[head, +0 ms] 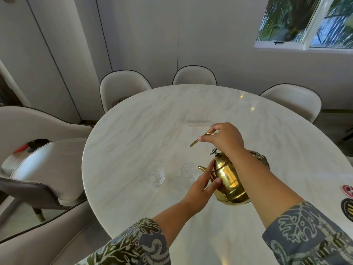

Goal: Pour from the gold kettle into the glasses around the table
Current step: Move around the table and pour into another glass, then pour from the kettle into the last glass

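Observation:
The gold kettle [228,180] is tilted to the left above the white marble table [152,121], its spout over the rim of the nearer clear glass [188,174]. My right hand [222,137] grips the kettle's thin gold handle from above. My left hand [202,185] lies flat against the kettle's body below the spout, steadying it. A second clear glass [155,173] stands upright to the left of the first. I cannot tell whether any liquid is flowing.
Cream upholstered chairs [122,88] ring the round table at the far side and the left. Two round coasters [347,190] lie at the table's right edge. A window [305,22] is at the upper right.

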Demonstrator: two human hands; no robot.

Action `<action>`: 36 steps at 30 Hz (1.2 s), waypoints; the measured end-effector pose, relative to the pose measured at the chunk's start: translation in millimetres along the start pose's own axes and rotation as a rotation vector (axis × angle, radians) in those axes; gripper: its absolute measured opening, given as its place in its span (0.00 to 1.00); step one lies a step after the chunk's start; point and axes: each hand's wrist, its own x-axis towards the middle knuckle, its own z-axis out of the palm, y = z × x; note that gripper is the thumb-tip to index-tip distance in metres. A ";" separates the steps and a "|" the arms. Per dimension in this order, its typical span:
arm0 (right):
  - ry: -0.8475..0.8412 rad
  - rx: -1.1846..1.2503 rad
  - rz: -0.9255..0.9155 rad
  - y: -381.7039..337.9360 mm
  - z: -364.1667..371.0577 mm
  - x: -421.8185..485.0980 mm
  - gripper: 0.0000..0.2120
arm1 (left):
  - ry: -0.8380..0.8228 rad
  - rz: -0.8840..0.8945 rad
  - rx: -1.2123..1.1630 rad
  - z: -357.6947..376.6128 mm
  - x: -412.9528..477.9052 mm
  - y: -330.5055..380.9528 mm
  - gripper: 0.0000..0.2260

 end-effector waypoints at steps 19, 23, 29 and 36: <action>0.004 -0.020 -0.037 -1.6 -8.1 -1.8 0.15 | 0.012 -0.003 -0.013 6.4 -0.3 6.4 0.23; 0.019 0.024 -0.025 5.4 -9.7 -6.0 0.15 | -0.010 -0.021 0.036 5.5 -3.0 8.2 0.23; 0.113 0.134 0.028 22.7 -8.7 -17.7 0.16 | -0.058 -0.016 0.213 -2.6 -8.1 6.7 0.24; 0.237 0.343 0.057 45.8 -5.1 -36.5 0.15 | -0.101 0.031 0.317 -7.4 -18.7 7.7 0.26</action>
